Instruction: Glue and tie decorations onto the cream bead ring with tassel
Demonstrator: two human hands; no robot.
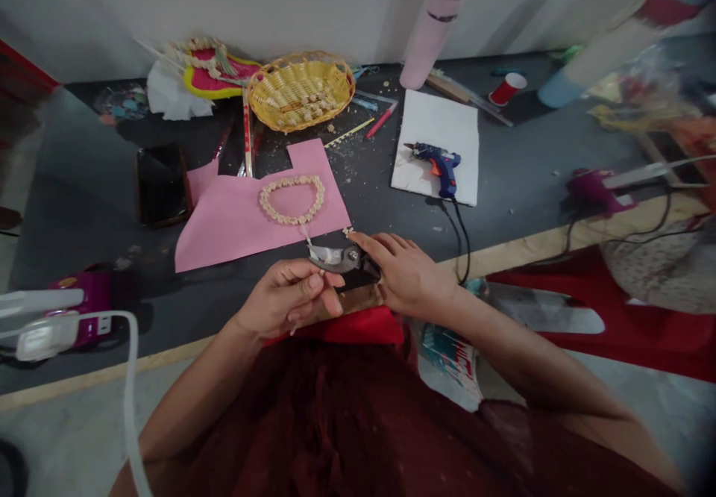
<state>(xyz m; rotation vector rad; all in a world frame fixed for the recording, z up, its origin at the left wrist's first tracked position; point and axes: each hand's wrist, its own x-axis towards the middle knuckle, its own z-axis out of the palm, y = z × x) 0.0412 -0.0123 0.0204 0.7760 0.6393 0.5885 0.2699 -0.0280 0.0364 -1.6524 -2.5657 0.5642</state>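
Observation:
My right hand [417, 277] is closed round the handles of a pair of pruning shears [351, 257], whose blades point left. By its index fingertip lies a small cluster of pale beads [347, 232]. My left hand [291, 295] is closed in a pinch at the blades; a thin pale stem [293, 329] shows below its fingers. What the fingertips grip is mostly hidden. Just beyond, a loop of pale beads [284, 219] rests on a pink sheet [224, 221], its loose end hanging toward the shears.
Behind stand a yellow wicker basket [257, 101] with small pale pieces and a pink bottle [428, 49]. A blue glue gun [441, 165] lies on a white board [411, 113], its cord running over the table edge. A phone [162, 183] lies left; a white cable [130, 377] crosses the near left.

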